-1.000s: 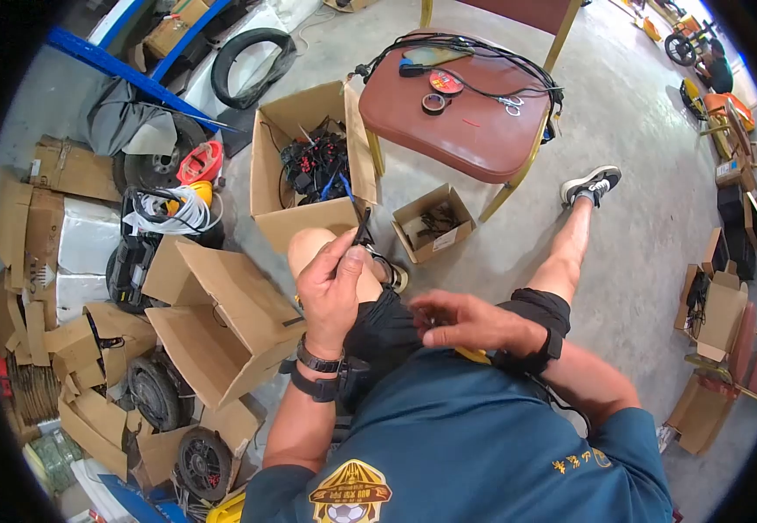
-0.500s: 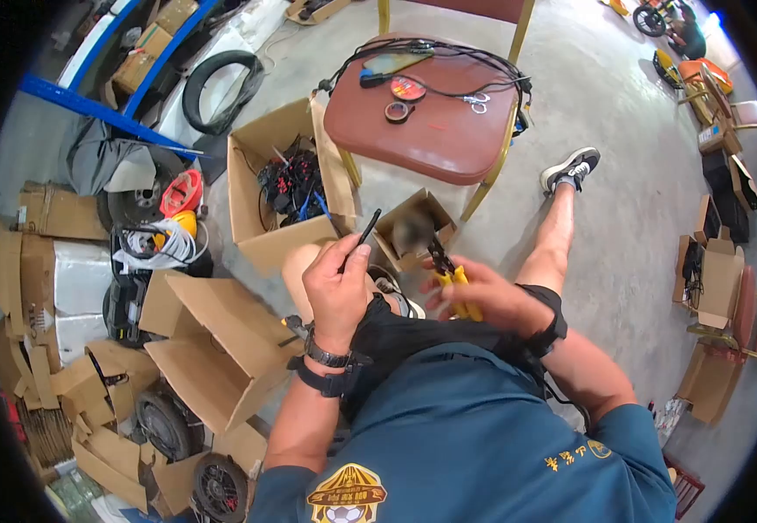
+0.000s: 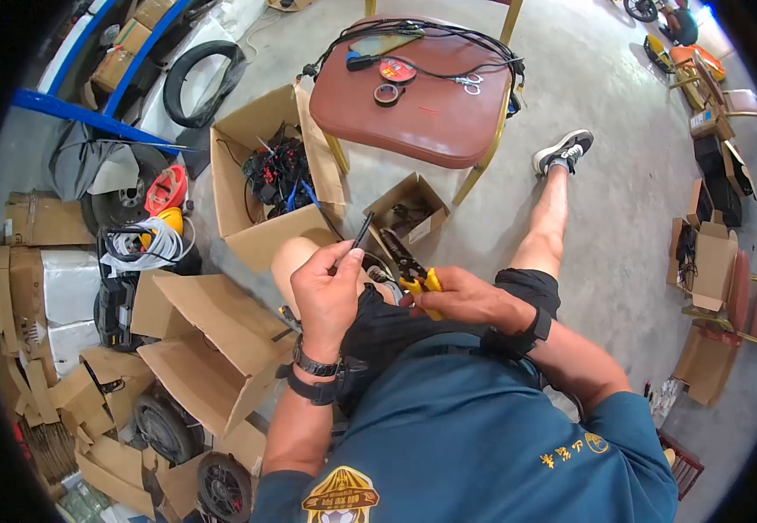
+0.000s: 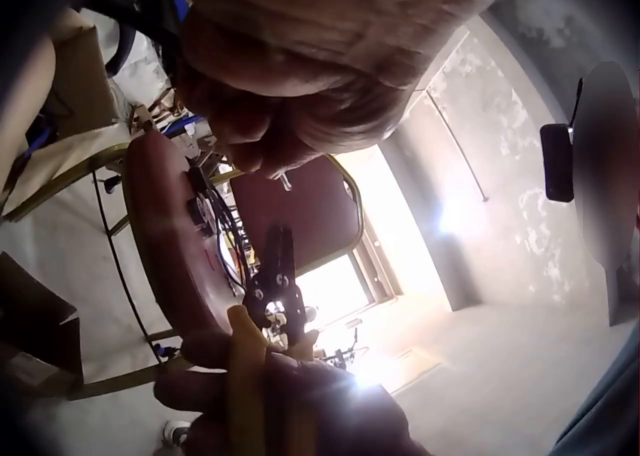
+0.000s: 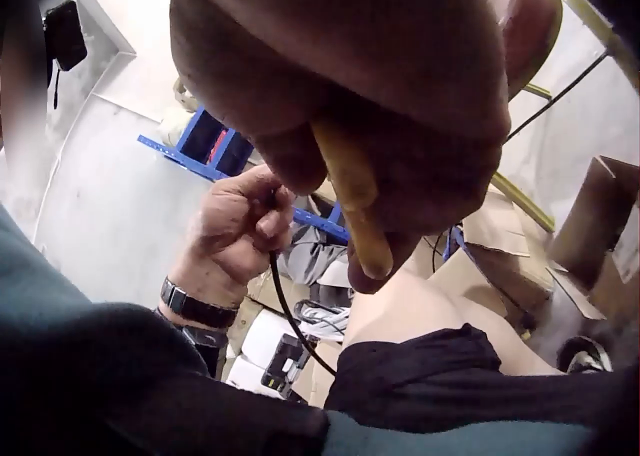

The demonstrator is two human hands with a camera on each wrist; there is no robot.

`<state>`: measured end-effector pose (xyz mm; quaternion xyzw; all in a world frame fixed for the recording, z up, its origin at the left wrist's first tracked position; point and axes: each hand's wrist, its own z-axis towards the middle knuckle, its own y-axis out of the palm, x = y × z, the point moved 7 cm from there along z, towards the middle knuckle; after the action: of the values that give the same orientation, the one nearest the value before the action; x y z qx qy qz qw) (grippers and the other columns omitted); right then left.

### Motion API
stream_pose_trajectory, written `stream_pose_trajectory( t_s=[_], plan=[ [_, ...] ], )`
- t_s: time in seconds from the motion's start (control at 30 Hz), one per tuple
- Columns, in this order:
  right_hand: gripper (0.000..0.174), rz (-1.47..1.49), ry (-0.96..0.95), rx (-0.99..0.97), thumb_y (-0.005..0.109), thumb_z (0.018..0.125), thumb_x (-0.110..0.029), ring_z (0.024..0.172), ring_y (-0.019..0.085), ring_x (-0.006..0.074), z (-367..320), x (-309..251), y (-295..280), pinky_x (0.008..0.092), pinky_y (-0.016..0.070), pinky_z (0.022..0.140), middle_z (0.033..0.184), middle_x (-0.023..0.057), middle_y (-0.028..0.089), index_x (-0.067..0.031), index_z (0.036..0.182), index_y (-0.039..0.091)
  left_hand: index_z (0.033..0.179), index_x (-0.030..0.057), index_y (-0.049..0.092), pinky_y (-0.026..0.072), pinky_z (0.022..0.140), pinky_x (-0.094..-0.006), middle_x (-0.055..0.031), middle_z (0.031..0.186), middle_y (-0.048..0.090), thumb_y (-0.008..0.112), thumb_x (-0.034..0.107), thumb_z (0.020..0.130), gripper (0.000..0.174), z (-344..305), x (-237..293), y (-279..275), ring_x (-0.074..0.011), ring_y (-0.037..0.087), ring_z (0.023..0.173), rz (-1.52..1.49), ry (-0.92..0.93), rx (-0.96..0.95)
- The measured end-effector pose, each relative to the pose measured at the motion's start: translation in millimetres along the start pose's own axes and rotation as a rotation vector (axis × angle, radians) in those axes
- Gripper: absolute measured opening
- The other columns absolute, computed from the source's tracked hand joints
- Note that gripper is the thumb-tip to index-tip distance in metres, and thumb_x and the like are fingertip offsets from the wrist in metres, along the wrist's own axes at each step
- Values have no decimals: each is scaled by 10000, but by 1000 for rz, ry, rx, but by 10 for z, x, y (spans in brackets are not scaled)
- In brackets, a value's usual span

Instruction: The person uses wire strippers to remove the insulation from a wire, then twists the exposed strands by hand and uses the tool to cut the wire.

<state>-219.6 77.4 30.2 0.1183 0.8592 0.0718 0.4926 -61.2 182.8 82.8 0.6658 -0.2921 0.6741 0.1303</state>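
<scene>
My left hand [image 3: 324,292] pinches a black cable [image 3: 363,231] between thumb and fingers, its end pointing up. In the right wrist view the cable [image 5: 286,311] hangs below the left hand [image 5: 238,226]. My right hand [image 3: 470,299] grips the yellow handles of pliers [image 3: 432,281], whose dark jaws point up toward the cable end, a little to its right. In the left wrist view the dark head of the pliers [image 4: 278,286] stands near the left hand's fingers, apart from them. The right fingers wrap the yellow handles [image 5: 350,181] in the right wrist view.
A chair seat [image 3: 413,113] ahead carries cables, tape rolls and scissors [image 3: 469,84]. Beside it are a large box [image 3: 230,174] of black and red parts and a small box [image 3: 426,187]. An empty carton [image 3: 213,349], wheels and cardboard lie at the left.
The right hand was empty, then appeared with the yellow-handled pliers near the small box. Now it has brought them left, closer to the cable in the left hand. The head view has shifted slightly.
</scene>
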Motion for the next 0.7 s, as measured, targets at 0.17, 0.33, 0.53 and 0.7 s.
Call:
stream_pose_trajectory(
  t_s=[0.17,0.33,0.53,0.7],
  plan=[
    [190,-60,-66,-5,555,926,-121,740,535,113,67,-95,99,278,456,672,841,13,578,-26,1086,598,1015,-50,707,439,616,-201,11,785,641,706,31,888,151,-90,-25,24,-43,529,681,-21,-62,-29],
    [295,-105,29,-47,523,943,-131,798,498,97,100,-16,129,266,448,714,888,-2,549,-34,1212,598,1039,-50,697,476,611,-210,-18,774,665,721,37,873,188,-135,-126,41,-63,580,657,-75,-78,-39],
    [196,-56,-33,5,547,922,-158,723,543,114,114,15,121,285,464,645,798,20,564,-24,1062,581,1035,-68,684,501,629,-221,-33,795,670,698,15,878,178,-154,-141,97,-75,601,671,-37,-85,-74],
    [212,-117,-46,23,548,924,-168,733,552,127,115,-18,123,306,464,649,801,32,581,-15,1069,566,1023,-79,678,503,636,-219,-44,815,677,688,-2,878,165,-163,-151,118,-79,606,681,-40,-84,-108]
  ],
)
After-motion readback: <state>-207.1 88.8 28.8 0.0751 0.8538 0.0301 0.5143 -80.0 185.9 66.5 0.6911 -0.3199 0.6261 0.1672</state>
